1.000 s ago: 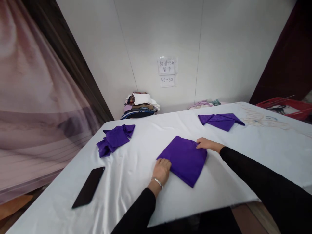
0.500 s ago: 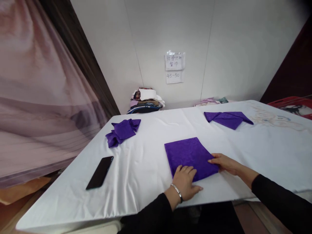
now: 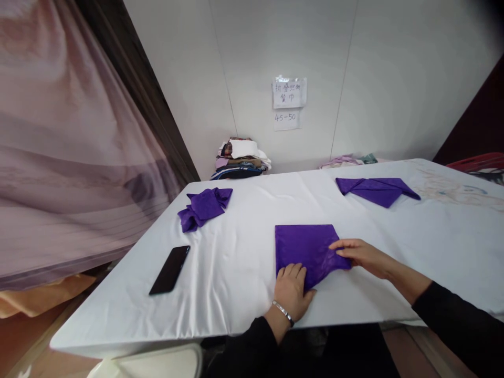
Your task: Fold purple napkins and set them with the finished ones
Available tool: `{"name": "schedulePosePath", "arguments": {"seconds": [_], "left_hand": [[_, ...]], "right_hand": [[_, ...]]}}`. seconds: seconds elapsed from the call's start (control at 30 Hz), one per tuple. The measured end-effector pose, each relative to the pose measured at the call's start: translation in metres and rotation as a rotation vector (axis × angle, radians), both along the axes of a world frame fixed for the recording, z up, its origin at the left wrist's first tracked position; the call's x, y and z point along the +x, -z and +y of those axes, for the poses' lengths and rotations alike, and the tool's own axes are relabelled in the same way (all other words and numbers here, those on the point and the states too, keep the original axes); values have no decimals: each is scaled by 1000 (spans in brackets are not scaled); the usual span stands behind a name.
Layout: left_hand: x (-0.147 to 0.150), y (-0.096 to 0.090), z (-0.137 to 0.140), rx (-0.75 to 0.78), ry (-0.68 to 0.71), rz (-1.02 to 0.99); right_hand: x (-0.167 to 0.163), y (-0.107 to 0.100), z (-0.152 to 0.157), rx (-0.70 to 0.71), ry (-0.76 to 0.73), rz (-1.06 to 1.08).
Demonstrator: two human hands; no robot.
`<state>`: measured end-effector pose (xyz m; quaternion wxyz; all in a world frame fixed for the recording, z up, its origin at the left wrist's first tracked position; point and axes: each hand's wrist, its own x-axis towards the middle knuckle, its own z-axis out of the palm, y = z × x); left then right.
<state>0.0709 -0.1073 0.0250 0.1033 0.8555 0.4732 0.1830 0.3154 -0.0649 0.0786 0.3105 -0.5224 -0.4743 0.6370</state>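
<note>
In front of me a folded purple napkin (image 3: 303, 247) lies on the white-covered table. My left hand (image 3: 292, 289) rests flat on its near left corner, fingers stretched out, with a silver bracelet at the wrist. At the right side, my right hand (image 3: 356, 254) pinches the napkin's near right corner, with fingers on top; that corner is slightly lifted and bunched. Farther back on the right lies another purple napkin (image 3: 378, 190), folded with pointed ends. A third purple napkin (image 3: 207, 206), knotted or gathered in shape, sits at the back left.
A black phone (image 3: 170, 270) lies on the left of the white tablecloth (image 3: 244, 236). Behind the table are a stack of folded cloths (image 3: 241, 160) and paper signs (image 3: 289, 93) on the wall. A pink curtain (image 3: 74, 142) hangs at left; a pale chair (image 3: 153, 362) stands at the near edge.
My right hand has pulled the napkin's right corner slightly inward and up, bending that edge. The napkin has turned a little. My left hand stays on the near left corner.
</note>
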Motion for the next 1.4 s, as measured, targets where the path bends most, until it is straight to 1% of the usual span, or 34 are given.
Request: {"name": "schedulePosePath", "arguments": {"seconds": [0.07,0.13,0.2,0.27,0.33,0.37,0.43,0.57,0.73,0.87,1.1,1.27,1.4], "left_hand": [[-1,-2,0,3,-23,-6],[-1,-3,1,7,-66,-16],[-2,-2,2,9,-137,-31],[-5,1,4,1,-219,-50],[-11,4,5,-15,-288,-84],[-14,5,6,-22,-314,-105],[-21,7,6,-32,-346,-144],[-33,9,4,-33,-370,-200],[-46,11,-5,-24,-367,-288],[-54,13,-13,-41,-372,-316],[-57,14,-15,-84,-382,-330],[-59,11,-17,-91,-372,-327],[-65,9,-25,-90,-347,-333]], "right_hand": [[-9,-8,15,26,-36,41],[-21,-17,34,26,-107,111],[-34,-23,54,5,-202,180],[-48,-23,71,-23,-297,196],[-64,-18,86,-58,-361,125],[-71,-14,92,-68,-369,71],[-85,-4,103,-61,-342,-63],[-104,14,120,26,-276,-334],[-115,24,129,90,-290,-438],[-122,29,132,107,-343,-484],[-136,28,134,131,-452,-518],[-145,29,138,123,-431,-575],[-147,31,139,115,-408,-613]]}}
